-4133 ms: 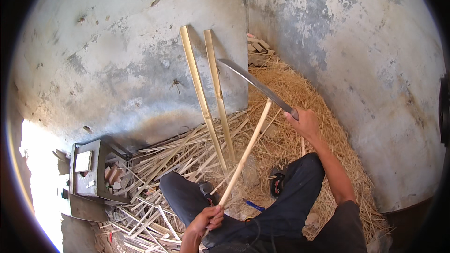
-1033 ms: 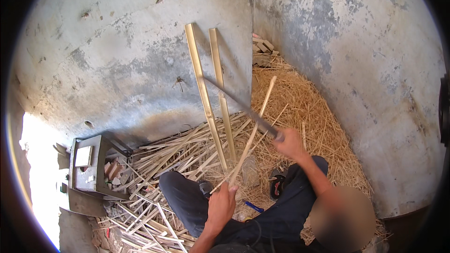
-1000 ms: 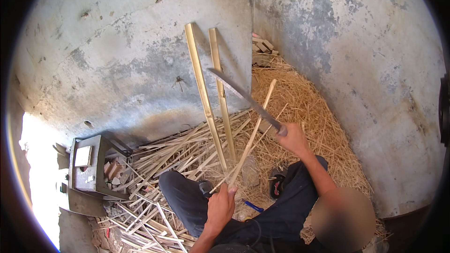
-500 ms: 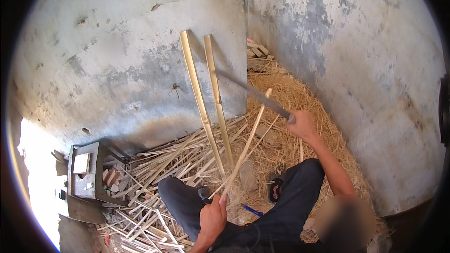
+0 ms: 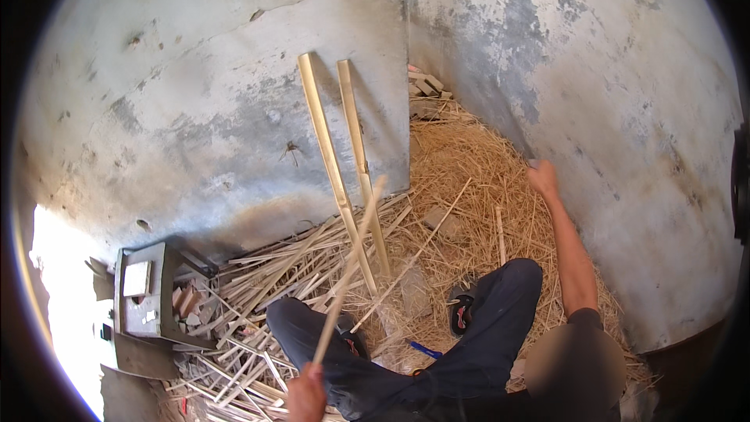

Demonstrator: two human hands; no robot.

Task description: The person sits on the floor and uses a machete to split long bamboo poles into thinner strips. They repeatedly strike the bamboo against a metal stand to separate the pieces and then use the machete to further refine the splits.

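In my left hand (image 5: 306,397), low at the front, the fingers are closed round the lower end of a pale bamboo strip (image 5: 348,280). The strip slants up and away to the right, a little blurred. My right hand (image 5: 544,178) is stretched out far to the right beside the wall, closed on the grey handle of a long knife (image 5: 532,162). Its blade is smeared and hard to make out against the wall. Two split bamboo lengths (image 5: 322,129) (image 5: 351,117) lean on the wall ahead, beyond the strip.
Straw-like shavings (image 5: 469,152) cover the floor ahead and right. Piled bamboo strips (image 5: 293,254) lie to the left, by a worn wooden stool-like frame (image 5: 160,289). A blue pen-like object (image 5: 425,350) lies between my legs. Walls (image 5: 219,86) (image 5: 617,148) close in ahead and right.
My right hand has swung out to the right with the knife, away from the bamboo strip. My left hand has drawn the strip down and to the left.
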